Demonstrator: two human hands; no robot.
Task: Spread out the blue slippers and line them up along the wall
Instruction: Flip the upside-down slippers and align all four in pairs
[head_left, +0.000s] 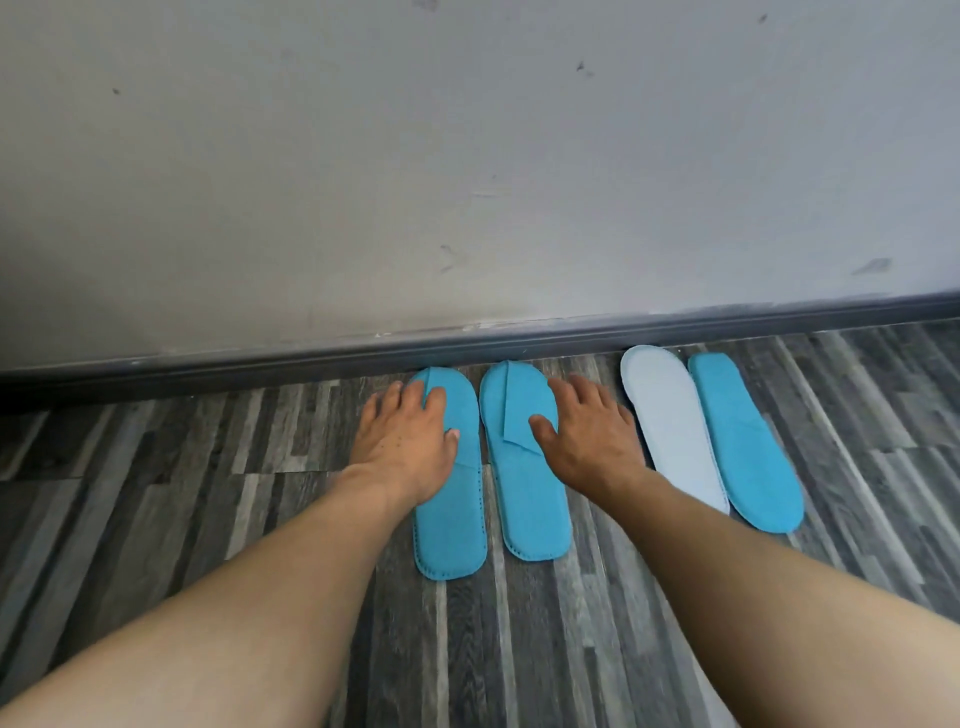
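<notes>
Several flat slippers lie side by side on the floor, toes toward the wall (467, 156). My left hand (408, 441) rests flat, fingers spread, on the toe half of the leftmost blue slipper (451, 530). My right hand (587, 431) lies flat on the right edge of the second blue slipper (524, 483), whose toe band is folded over. Further right lies a slipper turned pale side up (670, 426), touching another blue slipper (748, 447).
A dark skirting board (208, 361) runs along the foot of the scuffed white wall. The floor (182, 457) is grey wood-look planking, bare to the left of the slippers and in front of them.
</notes>
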